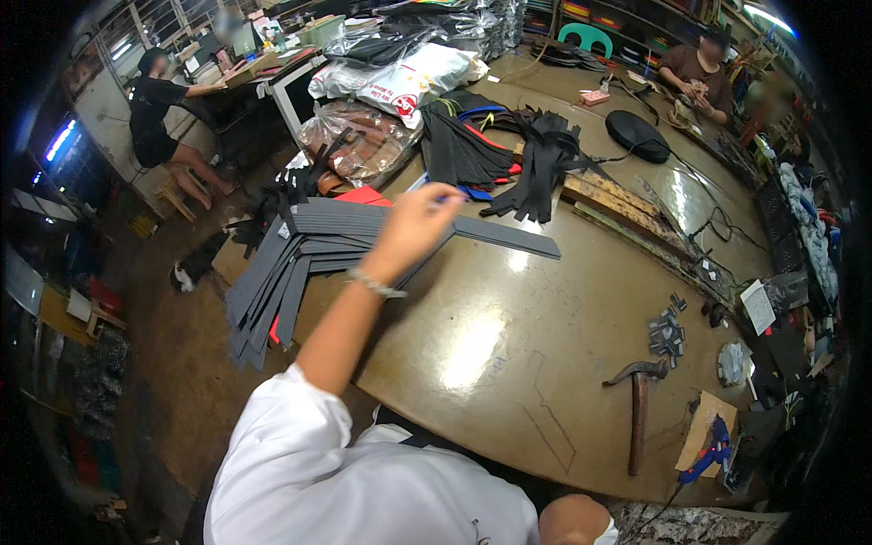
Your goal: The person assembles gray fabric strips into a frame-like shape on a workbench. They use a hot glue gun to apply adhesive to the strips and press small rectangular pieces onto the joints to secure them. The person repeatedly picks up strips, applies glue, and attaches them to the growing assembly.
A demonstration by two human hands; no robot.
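My left hand (pixel 411 225) reaches out over a fanned stack of long grey strips (pixel 291 259) at the left edge of the brown table (pixel 509 363). The fingers are closed around a small blue pen-like thing (pixel 443 196), its tip just showing past them. A beaded bracelet sits on that wrist. One longer grey strip (pixel 513 240) sticks out to the right from under the hand. My white sleeve fills the lower left. My right hand is out of view.
Black strips (pixel 543 159) and plastic bags (pixel 363 136) lie beyond the stack. A hammer (pixel 639 404), a blue tool (pixel 710 450), small metal pieces (pixel 668 333) and wooden rulers (pixel 618 204) lie to the right. One person (pixel 699 71) sits at the far end, another (pixel 154 113) at far left.
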